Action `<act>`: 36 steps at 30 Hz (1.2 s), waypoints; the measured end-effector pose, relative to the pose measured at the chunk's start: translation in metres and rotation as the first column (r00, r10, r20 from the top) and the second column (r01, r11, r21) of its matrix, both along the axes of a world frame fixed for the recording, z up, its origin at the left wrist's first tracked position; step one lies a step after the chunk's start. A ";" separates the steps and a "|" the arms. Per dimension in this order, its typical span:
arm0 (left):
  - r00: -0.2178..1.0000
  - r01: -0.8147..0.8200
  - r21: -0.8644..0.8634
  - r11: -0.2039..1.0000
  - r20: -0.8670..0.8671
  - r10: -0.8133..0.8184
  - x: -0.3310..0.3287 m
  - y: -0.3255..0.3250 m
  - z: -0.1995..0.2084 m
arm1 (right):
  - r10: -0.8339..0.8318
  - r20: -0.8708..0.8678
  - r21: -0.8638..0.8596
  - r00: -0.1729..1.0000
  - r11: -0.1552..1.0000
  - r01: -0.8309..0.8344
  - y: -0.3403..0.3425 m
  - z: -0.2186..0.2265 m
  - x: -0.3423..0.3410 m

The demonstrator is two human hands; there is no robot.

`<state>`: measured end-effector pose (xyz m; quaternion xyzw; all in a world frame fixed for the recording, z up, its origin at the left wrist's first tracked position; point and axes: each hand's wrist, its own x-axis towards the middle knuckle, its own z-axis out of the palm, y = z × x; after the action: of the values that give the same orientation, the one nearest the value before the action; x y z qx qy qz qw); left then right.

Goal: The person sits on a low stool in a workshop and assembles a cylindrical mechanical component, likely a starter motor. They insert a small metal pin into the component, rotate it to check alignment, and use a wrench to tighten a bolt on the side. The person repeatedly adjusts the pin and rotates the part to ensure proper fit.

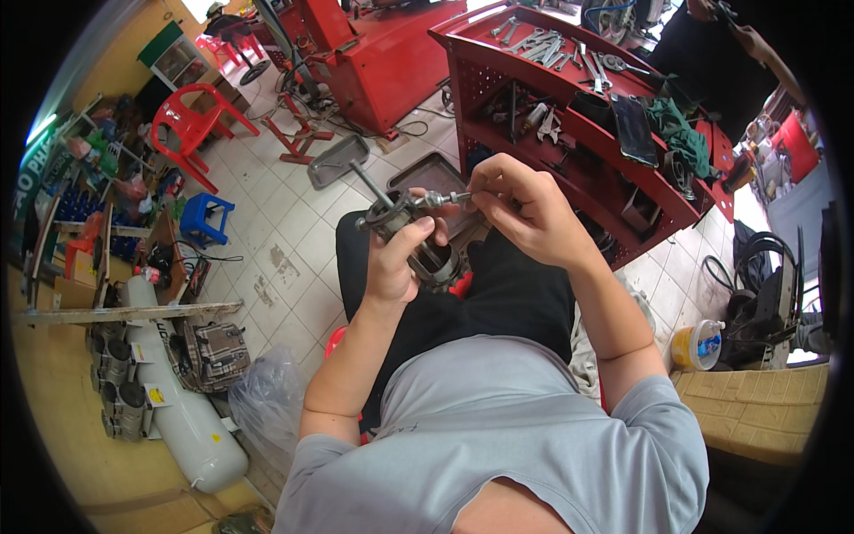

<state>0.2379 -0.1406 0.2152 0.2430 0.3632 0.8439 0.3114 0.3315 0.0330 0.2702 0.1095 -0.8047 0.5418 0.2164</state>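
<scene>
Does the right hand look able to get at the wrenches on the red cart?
Probably not directly: the wrenches lie uncovered but well beyond the right hand, which is busy at the metal part.

The wall (123, 55) is yellow, the floor (267, 206) has pale tiles, and a red chair (197, 106) stands near a blue stool (204, 219).

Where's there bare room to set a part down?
The tiled floor between the blue stool and the black trousers, stained in places; also between the red chair and the grey tray. Crowded: the red tool cart, with wrenches strewn on top.
</scene>
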 end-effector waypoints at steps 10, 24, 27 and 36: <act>0.999 0.048 0.015 0.999 -0.013 -0.048 0.000 -0.002 0.005 | -0.074 -0.021 -0.006 0.997 0.997 0.074 0.002 -0.003 -0.003; 0.997 0.005 0.036 0.999 0.071 -0.008 0.006 0.003 0.012 | -0.024 -0.074 0.021 0.997 0.999 0.026 0.001 0.000 -0.003; 0.999 0.017 0.019 1.000 0.032 -0.018 0.007 0.003 0.014 | -0.042 -0.096 0.077 0.995 0.996 0.049 0.001 0.000 -0.003; 0.997 0.039 0.044 0.998 0.058 -0.041 0.006 0.002 0.013 | -0.064 -0.059 0.057 0.996 0.996 0.067 0.001 -0.001 -0.003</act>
<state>0.2443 -0.1388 0.2278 0.2317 0.3308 0.8518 0.3337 0.3287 0.0344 0.2696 0.1047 -0.8171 0.5070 0.2536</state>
